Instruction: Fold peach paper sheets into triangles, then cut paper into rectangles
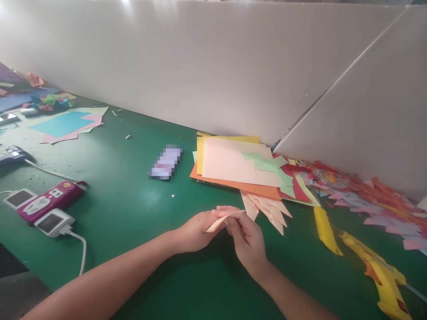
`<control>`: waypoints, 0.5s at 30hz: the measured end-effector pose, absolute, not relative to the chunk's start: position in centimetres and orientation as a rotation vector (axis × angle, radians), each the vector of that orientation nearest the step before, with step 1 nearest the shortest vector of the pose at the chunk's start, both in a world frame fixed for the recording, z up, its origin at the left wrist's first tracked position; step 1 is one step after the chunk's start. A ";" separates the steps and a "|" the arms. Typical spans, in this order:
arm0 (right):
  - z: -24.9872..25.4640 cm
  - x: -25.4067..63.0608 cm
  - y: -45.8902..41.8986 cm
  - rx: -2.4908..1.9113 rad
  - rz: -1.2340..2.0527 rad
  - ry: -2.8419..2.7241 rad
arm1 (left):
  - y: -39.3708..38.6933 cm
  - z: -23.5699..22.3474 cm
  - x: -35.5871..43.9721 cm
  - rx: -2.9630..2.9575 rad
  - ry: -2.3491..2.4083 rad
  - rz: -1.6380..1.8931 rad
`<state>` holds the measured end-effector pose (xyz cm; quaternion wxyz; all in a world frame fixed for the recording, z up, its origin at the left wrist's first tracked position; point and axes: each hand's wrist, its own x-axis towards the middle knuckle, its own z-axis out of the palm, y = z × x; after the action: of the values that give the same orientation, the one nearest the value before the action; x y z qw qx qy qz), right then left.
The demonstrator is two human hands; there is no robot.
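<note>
Both hands meet over the green table around one small piece of folded peach paper (222,221). My left hand (196,230) pinches its left part, with the fingertips partly hidden behind it. My right hand (248,238) grips the right part, thumb below and fingers curled over the top edge. Just beyond my right hand, several folded peach paper pieces (267,209) lie fanned out. Their back ends tuck against a stack of coloured paper sheets (238,164), peach on top, with yellow, orange and red below and green scraps over the right side.
A yellow cutter knife (326,231) and a yellow glue gun (380,275) lie on the right, below a heap of paper scraps (373,195). A blurred phone (166,163) lies left of the stack. A purple power strip (50,201) with plugged chargers sits far left. White panels (167,66) stand behind.
</note>
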<state>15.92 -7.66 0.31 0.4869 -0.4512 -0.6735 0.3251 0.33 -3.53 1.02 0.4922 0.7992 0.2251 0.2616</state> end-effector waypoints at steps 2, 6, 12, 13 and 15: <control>0.3 15.9 -7.6 -1.097 0.785 -1.643 | -3.5 1.4 0.4 1.947 0.531 0.658; 0.2 16.0 -7.5 -1.182 0.811 -1.625 | -3.3 1.9 0.4 1.904 0.570 0.636; 0.3 16.0 -7.6 -1.266 0.769 -1.586 | -3.8 0.9 0.2 1.648 0.553 0.575; 0.4 16.0 -7.6 -1.276 0.746 -1.574 | -4.0 0.8 0.2 1.582 0.532 0.562; 0.6 16.1 -7.6 -1.297 0.703 -1.548 | -4.1 0.9 0.0 1.517 0.510 0.537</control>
<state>16.05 -7.59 0.59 0.4807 -0.5316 -0.6349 0.2884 0.02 -4.14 0.87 0.6644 0.6715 0.2259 0.2377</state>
